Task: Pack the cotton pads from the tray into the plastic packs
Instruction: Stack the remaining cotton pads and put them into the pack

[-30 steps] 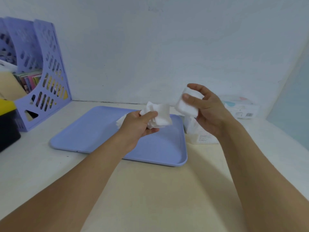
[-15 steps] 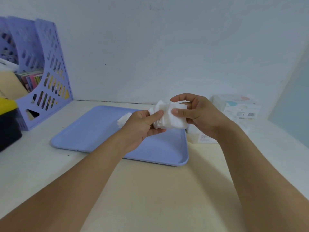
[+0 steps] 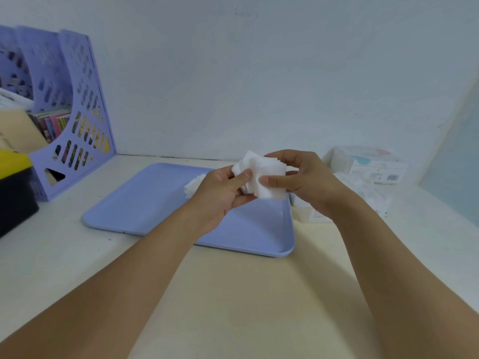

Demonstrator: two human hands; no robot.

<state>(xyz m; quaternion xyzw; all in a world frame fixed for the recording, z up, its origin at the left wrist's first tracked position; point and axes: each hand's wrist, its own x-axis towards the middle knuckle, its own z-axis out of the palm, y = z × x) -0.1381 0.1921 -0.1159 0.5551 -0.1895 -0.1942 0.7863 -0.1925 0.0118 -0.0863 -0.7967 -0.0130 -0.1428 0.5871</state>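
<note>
White cotton pads (image 3: 261, 177) sit stacked between my left hand (image 3: 220, 195) and right hand (image 3: 303, 182), both pinching them above the tray (image 3: 145, 203). A few pads (image 3: 193, 186) remain there; the plastic packs (image 3: 311, 213) wait beside it.

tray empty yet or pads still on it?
Not empty. A small pile of cotton pads still lies on the blue tray, partly hidden behind the left hand. Both hands hold another stack above it.
</note>
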